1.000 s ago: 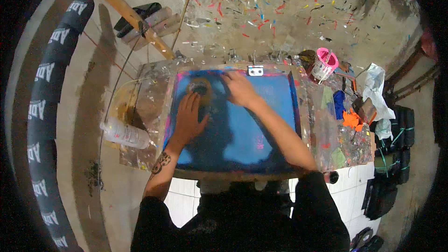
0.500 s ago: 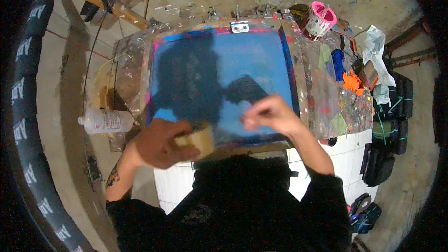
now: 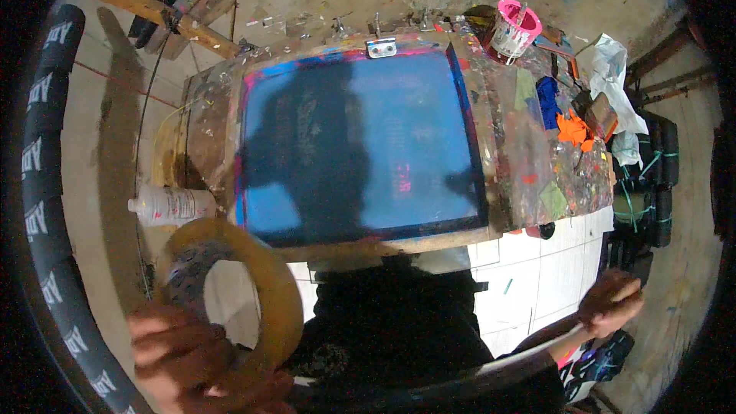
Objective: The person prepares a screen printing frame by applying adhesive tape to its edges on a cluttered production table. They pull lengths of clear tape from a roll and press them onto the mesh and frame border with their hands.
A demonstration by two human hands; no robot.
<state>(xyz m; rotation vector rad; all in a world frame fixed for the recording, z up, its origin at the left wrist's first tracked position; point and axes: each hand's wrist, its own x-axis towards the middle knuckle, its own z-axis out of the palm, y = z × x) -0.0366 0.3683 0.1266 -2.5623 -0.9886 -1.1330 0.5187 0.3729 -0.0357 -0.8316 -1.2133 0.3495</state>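
At the lower left of the frame, the left hand (image 3: 184, 356) is closed around the bottom of a wide ring-shaped roll of yellowish translucent tape (image 3: 280, 299), which is tilted so that its open centre shows. A long, clear, glossy strip of tape (image 3: 460, 374) runs from near the roll across the lower part of the frame, in front of the person's black shirt (image 3: 399, 322), up to the right hand (image 3: 611, 305) at the lower right. That hand has its fingers curled shut on the strip's far end; the exact fingertip grip is too blurred to tell.

In the middle of the frame lies a rectangular blue mesh screen in a wooden frame (image 3: 418, 138), shadowed on its left half, with a silver metal clip (image 3: 381, 48) at its top edge. A translucent white plastic bottle (image 3: 176, 205) lies on its side left of the screen. At the upper right are a pink-rimmed, paint-smeared bucket (image 3: 512, 38), a crumpled blue cloth (image 3: 547, 101) and a bright orange cloth (image 3: 573, 130).
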